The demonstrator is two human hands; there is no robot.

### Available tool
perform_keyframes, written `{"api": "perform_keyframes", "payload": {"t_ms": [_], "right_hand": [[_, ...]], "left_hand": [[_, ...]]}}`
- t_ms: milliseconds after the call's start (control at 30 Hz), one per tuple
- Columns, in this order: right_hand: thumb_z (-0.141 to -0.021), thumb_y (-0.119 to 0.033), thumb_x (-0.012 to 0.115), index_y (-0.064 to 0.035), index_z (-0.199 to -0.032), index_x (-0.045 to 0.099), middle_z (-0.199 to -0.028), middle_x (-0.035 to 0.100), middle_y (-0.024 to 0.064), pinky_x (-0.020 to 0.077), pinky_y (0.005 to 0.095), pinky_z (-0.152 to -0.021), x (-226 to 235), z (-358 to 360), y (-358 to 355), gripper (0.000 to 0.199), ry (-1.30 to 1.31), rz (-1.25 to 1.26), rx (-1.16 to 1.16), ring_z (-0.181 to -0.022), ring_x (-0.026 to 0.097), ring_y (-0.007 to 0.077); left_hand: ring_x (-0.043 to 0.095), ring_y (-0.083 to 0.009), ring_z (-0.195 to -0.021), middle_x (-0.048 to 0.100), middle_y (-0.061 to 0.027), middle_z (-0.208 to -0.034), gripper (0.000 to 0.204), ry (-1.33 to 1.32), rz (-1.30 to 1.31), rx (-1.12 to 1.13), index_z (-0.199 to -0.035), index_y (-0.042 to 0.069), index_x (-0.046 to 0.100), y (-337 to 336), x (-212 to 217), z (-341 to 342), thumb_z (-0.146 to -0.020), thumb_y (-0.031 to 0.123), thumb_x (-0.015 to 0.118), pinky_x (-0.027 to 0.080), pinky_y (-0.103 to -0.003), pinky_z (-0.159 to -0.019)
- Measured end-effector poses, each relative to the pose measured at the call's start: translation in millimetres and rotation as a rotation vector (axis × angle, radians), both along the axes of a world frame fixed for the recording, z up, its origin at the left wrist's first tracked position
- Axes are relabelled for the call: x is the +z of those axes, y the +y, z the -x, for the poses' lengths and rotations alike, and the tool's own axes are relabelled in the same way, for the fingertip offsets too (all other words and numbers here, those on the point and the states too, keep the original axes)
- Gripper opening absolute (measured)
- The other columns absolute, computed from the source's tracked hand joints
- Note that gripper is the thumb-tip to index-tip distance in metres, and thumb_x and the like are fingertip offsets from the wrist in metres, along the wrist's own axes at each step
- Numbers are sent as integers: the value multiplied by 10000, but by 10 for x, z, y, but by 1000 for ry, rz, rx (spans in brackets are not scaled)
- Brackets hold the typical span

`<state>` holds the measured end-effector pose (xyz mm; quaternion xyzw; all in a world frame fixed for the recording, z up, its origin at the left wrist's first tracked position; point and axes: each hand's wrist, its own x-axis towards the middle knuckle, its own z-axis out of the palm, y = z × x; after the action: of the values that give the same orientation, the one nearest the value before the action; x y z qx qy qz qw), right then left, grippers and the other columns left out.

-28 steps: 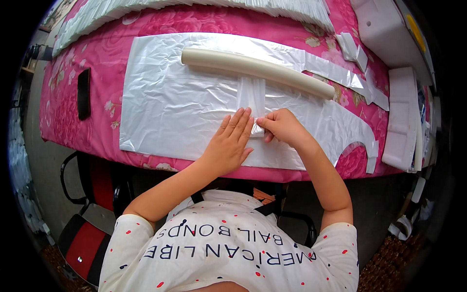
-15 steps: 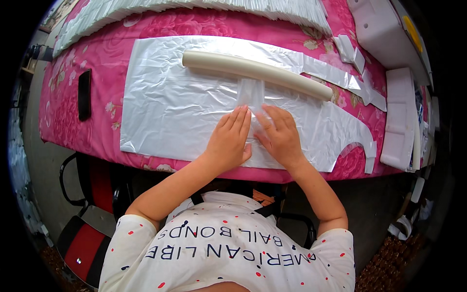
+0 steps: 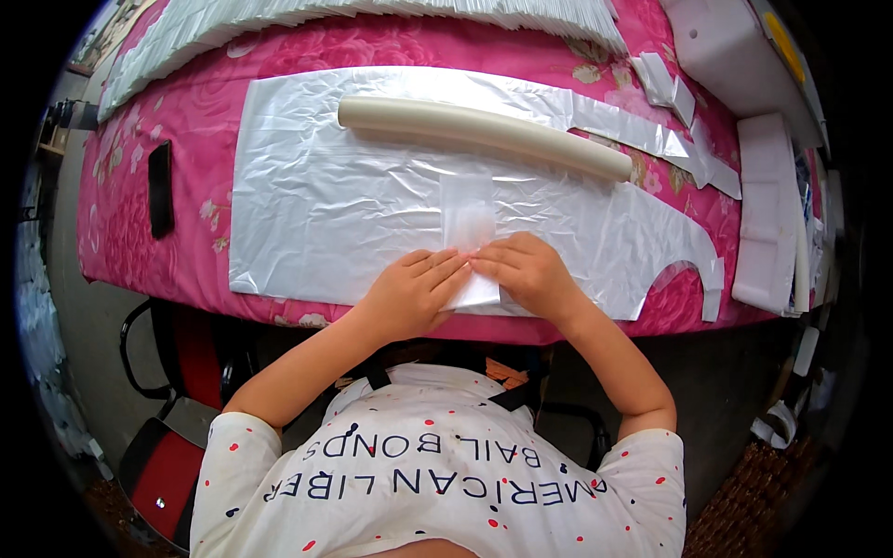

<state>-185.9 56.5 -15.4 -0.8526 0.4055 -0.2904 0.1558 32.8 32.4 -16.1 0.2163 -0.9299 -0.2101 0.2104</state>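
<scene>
A large silvery-white plastic bag [image 3: 316, 214] with handle-shaped cut-outs at its right end lies spread on the table. On its middle, in front of me, is a narrow folded piece of translucent plastic [image 3: 468, 209]. My left hand [image 3: 414, 290] comes from the left, its fingers pressed together at the near part of this folded piece. From the right, my right hand [image 3: 528, 274] pinches it with bent fingers. The fingertips of both hands meet over the plastic. Beyond them, a long beige tube [image 3: 484, 135] rests across the bag, and both thumbs are mostly hidden.
A pink flowered cloth [image 3: 112, 205] covers the table. At the far edge lies a long row of stacked white folded plastic [image 3: 353, 11]. A dark flat object [image 3: 161, 189] lies at the left. White foam blocks [image 3: 765, 214] stand at the right; a red-and-black chair [image 3: 167, 479] is at lower left.
Both hands have moved nearer to me along the folded plastic piece, and their fingertips have come together. The right hand's fingers, spread before, are now bent and closed on it.
</scene>
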Motion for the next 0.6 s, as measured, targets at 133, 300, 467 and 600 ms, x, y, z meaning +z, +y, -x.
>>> {"api": "perform_keyframes", "payload": {"t_ms": [133,300,467,600], "right_hand": [[-708,-72,590,-100,-916,649,-892,647,28,479,308,-678,-12,-22,97,218,-39,-34,-39,-800,601,198],[-770,-128,604,-64,-871,668,-736,640,65,454,306,-570,42,20,61,136,-135,-363,-260,-658,600,209],[-819,-192,585,8,-720,650,-589,607,101,435,294,-508,220,-55,-233,233,-231,-878,-507,-486,572,175],[-817,-220,589,27,-679,631,-586,602,82,451,279,-512,232,-26,-415,286,-244,-1149,-526,-495,584,144]], "left_hand": [[588,-229,-983,599,-112,-1094,594,-28,-12,15,-1135,30,541,-31,5,-58,-558,121,648,444,-354,-771],[620,-232,-826,648,-107,-916,471,-3,-201,176,-1144,41,539,-45,-31,-31,-686,94,638,440,-345,-685],[614,-238,-643,646,-110,-755,478,22,-401,526,-1214,-6,471,-95,-5,133,-785,131,630,451,-324,-594],[591,-222,-543,620,-88,-638,632,32,-598,626,-1305,-28,356,-252,33,225,-781,170,651,459,-304,-551]]}}
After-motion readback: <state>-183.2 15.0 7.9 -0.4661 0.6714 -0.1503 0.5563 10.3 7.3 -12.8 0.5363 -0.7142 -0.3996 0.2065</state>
